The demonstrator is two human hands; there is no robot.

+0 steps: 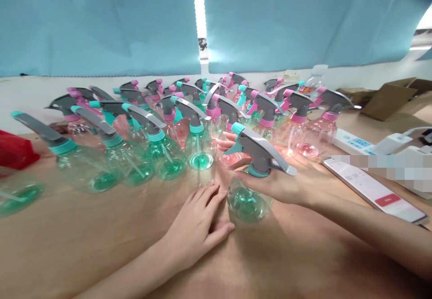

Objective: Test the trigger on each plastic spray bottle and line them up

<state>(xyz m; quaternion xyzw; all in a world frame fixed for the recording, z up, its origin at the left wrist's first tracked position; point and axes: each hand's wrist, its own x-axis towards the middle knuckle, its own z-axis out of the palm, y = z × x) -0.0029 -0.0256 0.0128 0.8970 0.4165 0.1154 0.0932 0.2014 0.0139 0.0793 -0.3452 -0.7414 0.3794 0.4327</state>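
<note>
- On my feed I count one left hand (199,220), six o'clock; one right hand (286,186), four.
- Six green spray bottles (168,157), front row; the bottles behind (266,105) overlap uncountably.
- One phone (367,184), between three and four.

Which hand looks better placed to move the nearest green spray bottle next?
Probably the right hand: it is at the collar of the green spray bottle, though a firm grip isn't clear. The left hand rests on the table nearby.

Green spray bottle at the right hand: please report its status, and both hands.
Right hand at green spray bottle, grip partly hidden. Left hand palm down on table, nothing held. Bottle upright; other spray bottles crowd behind it.
</note>
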